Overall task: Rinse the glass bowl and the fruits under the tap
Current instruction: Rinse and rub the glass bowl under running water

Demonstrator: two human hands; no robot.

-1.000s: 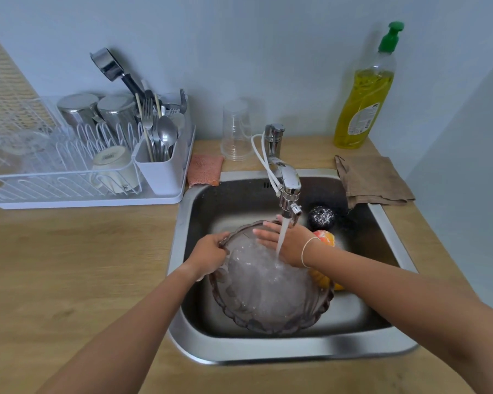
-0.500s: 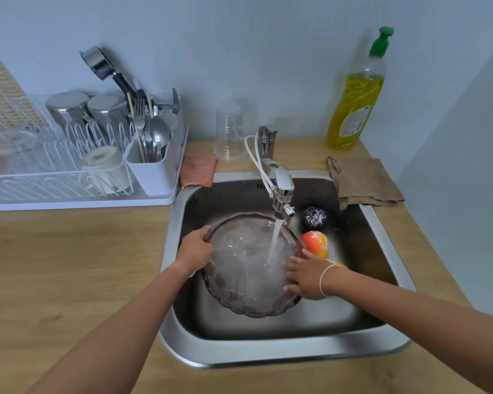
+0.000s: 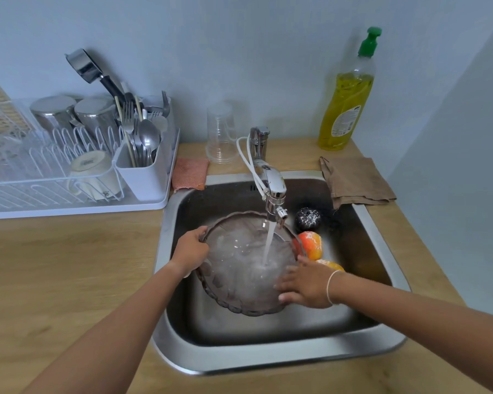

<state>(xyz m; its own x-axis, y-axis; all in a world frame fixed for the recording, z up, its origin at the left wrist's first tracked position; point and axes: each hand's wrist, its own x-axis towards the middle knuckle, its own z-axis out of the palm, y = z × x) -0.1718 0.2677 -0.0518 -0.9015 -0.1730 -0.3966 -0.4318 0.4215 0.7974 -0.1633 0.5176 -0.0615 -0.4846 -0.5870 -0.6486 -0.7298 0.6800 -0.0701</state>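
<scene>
Right hand (image 3: 308,285) lower on bowl (image 3: 239,268)

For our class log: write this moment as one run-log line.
step: rinsing bowl | tap: running into bowl | left hand: grips rim | right hand: fingers spread on bowl | fruits: in sink

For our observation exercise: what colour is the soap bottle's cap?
Green cap, seen in the head view.

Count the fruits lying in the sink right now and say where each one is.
2 visible. A red-orange fruit lies just right of the glass bowl, below the dark scrubber ball. A second orange fruit peeks out behind the right hand. More may be hidden behind the bowl or arm.
</scene>
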